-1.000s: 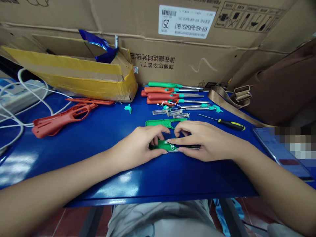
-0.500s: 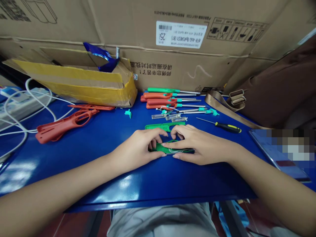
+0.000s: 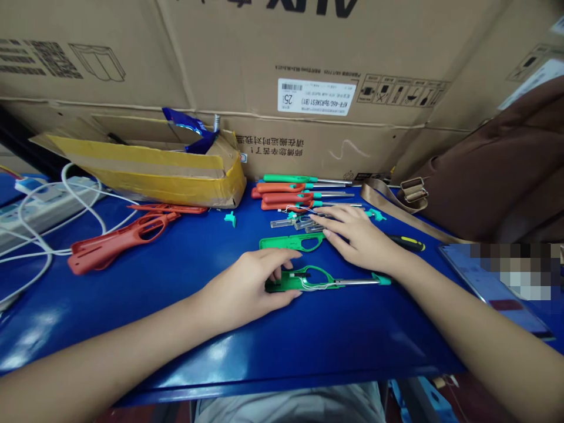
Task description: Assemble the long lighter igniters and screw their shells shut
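My left hand (image 3: 264,277) grips the rear end of a green lighter casing half (image 3: 321,275) between thumb and fingers, low over the blue table. Inside this casing lie a small black-and-white part and thin white wires. A metal tube (image 3: 359,282) with a teal tip extends from it to the right. My right hand (image 3: 352,232) is stretched out with fingers apart, its fingertips over the small clear fuel tanks (image 3: 284,222); whether it touches one I cannot tell. A second green casing half (image 3: 291,242) lies just behind the held one.
Orange-red and green stick lighters (image 3: 284,188) lie in a row at the back. Red casing halves (image 3: 118,241), a white power strip (image 3: 44,205) and a yellow-taped carton (image 3: 154,176) are leftward. A screwdriver (image 3: 409,242), a tablet-like device (image 3: 480,282) and a brown bag (image 3: 484,170) are rightward.
My right hand has left the green casing and moved back to the clear tanks, uncovering the wires and metal tube. My left hand still holds the casing. The view has tilted upward.
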The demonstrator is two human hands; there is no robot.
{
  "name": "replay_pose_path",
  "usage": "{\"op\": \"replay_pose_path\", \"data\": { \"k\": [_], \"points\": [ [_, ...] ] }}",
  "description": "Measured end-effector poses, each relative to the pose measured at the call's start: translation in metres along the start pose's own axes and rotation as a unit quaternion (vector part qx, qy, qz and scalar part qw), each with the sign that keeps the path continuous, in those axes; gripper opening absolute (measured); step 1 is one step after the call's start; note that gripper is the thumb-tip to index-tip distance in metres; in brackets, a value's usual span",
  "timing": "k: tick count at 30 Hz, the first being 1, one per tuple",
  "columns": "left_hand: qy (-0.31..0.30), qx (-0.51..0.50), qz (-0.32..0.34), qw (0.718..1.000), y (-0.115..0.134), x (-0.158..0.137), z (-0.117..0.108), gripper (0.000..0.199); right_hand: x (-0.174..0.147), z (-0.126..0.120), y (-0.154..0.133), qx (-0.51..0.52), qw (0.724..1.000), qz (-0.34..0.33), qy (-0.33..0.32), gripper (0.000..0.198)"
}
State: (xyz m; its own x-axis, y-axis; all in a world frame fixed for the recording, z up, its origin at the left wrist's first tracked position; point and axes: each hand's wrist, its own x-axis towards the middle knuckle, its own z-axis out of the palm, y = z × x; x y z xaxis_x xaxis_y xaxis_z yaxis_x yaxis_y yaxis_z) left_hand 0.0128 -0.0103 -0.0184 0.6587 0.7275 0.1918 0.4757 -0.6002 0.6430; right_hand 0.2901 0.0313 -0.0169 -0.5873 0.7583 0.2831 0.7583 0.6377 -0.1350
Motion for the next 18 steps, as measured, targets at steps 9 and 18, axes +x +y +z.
{"op": "replay_pose_path", "data": {
  "k": [9, 18],
  "points": [
    [0.037, 0.075, 0.048, 0.995, -0.003, 0.007, -0.01, 0.023, 0.012, 0.01, -0.018, 0.035, 0.999, 0.001, -0.015, 0.042],
    [0.089, 0.327, -0.112, 0.934, -0.032, 0.014, -0.049, 0.035, 0.043, 0.01, -0.012, -0.007, 0.999, 0.009, -0.045, 0.041]
  ]
}}
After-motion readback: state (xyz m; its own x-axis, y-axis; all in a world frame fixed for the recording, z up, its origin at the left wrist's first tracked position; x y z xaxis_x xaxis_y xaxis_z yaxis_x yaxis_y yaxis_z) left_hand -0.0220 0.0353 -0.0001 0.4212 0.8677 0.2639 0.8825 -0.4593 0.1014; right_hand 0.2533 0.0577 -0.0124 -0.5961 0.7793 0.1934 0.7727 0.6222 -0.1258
